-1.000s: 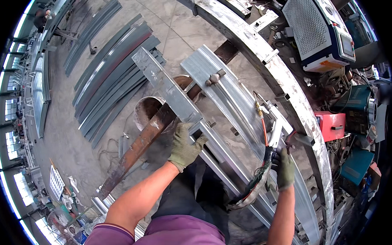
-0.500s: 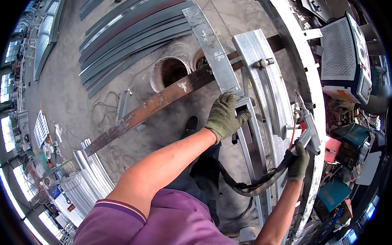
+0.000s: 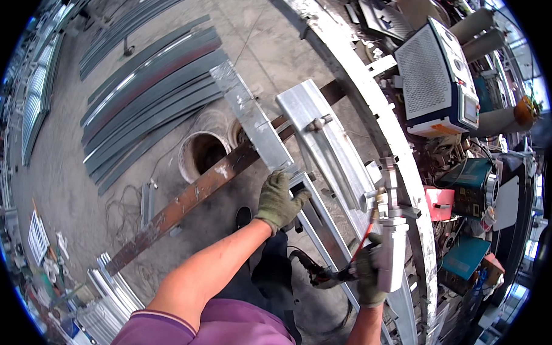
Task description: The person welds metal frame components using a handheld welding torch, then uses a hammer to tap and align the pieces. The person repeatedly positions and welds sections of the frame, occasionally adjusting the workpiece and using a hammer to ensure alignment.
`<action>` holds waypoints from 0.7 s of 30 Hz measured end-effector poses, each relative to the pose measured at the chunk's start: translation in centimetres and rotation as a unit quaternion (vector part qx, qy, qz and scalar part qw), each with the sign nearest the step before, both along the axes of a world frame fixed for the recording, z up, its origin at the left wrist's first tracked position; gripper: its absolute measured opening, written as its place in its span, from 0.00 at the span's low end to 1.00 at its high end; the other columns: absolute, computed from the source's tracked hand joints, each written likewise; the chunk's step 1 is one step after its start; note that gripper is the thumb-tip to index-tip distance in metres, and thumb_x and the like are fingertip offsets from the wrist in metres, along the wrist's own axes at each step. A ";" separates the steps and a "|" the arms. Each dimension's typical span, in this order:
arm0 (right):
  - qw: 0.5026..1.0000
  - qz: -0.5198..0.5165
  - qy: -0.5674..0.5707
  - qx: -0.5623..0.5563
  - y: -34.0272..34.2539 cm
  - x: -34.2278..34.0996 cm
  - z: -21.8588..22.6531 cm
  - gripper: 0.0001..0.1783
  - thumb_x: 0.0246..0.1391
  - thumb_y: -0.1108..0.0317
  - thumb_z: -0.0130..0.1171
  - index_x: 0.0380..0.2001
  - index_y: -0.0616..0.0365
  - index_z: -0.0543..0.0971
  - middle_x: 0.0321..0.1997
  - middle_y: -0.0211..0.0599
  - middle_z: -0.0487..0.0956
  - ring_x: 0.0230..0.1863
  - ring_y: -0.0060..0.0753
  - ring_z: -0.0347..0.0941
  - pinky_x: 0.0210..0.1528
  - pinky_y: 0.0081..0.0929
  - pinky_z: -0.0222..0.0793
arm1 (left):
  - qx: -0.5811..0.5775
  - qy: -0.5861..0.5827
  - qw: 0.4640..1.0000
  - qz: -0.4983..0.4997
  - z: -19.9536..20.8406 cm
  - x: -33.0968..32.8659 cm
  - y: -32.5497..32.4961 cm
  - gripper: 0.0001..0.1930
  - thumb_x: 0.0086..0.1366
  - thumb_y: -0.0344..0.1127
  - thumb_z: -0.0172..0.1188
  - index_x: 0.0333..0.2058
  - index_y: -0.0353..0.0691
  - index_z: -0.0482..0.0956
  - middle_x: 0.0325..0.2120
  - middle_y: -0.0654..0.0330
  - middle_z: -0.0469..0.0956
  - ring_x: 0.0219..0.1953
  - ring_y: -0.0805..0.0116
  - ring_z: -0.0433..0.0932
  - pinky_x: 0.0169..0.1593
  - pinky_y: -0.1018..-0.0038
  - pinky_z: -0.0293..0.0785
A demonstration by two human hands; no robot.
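My left hand (image 3: 279, 203), in an olive-green knit glove, grips the near end of a grey steel plate (image 3: 252, 114) where it meets a narrow open metal frame (image 3: 323, 220). Its fingers curl over the joint and the thumb points toward the frame's opening. My right hand (image 3: 370, 273), gloved alike, is closed around a silver welding gun (image 3: 393, 252) held at the right of the frame. The gun points away from me, with a red hose (image 3: 362, 241) and a thick black cable (image 3: 321, 274) running from it. Part of the right fingers is hidden behind the gun.
A rusty steel beam (image 3: 183, 209) crosses beneath the workpieces. Beside the frame lies a wide galvanized channel (image 3: 317, 137) with a bolt-like fitting. A bucket (image 3: 188, 163) stands below the beam. A long pale rail (image 3: 376, 97) curves past a white-and-blue machine (image 3: 434, 81). Steel strips (image 3: 151, 83) lie on the floor.
The view has shifted, so the scene sits lower and farther left. My right hand has swung the welding gun from a slant to nearly straight ahead. My left hand stays at the joint.
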State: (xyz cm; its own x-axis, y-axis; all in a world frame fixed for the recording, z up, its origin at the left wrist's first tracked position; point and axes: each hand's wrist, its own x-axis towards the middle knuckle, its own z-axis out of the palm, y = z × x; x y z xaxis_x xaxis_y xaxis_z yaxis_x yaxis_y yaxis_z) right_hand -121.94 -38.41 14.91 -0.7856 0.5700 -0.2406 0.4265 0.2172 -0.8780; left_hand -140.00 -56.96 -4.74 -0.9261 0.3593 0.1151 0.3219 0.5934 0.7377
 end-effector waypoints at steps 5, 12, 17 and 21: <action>0.982 0.129 0.004 0.139 -2.9 0.0 -2.3 0.18 0.60 0.73 0.72 0.53 0.61 0.84 0.41 0.39 0.85 0.40 0.42 0.83 0.43 0.37 0.79 | -0.015 -0.047 0.999 0.009 0.1 0.0 0.3 0.33 0.63 0.57 0.73 0.54 0.36 0.75 0.53 0.41 0.77 0.58 0.39 0.75 0.64 0.48 0.69; 0.996 0.085 -0.024 0.009 -6.6 -0.3 -3.7 0.21 0.61 0.75 0.72 0.57 0.62 0.82 0.47 0.32 0.84 0.43 0.27 0.80 0.46 0.29 0.78 | -0.005 -0.028 1.000 0.002 -0.8 0.1 -0.1 0.32 0.63 0.55 0.74 0.53 0.35 0.76 0.51 0.42 0.76 0.56 0.38 0.75 0.63 0.48 0.69; 0.999 0.037 -0.028 -0.003 -7.7 -0.8 -4.5 0.17 0.54 0.72 0.74 0.47 0.63 0.85 0.38 0.46 0.87 0.37 0.45 0.87 0.43 0.35 0.82 | 0.000 -0.022 1.000 0.002 -0.5 0.1 0.0 0.32 0.64 0.56 0.75 0.52 0.33 0.76 0.49 0.41 0.76 0.54 0.38 0.75 0.62 0.47 0.69; 0.997 0.065 -0.048 0.003 -8.1 -0.9 -4.6 0.17 0.57 0.73 0.74 0.49 0.63 0.85 0.37 0.35 0.86 0.38 0.31 0.83 0.43 0.31 0.80 | -0.019 -0.018 1.000 -0.005 -1.1 -0.1 -0.3 0.34 0.63 0.58 0.75 0.51 0.33 0.76 0.49 0.41 0.76 0.54 0.38 0.75 0.61 0.47 0.69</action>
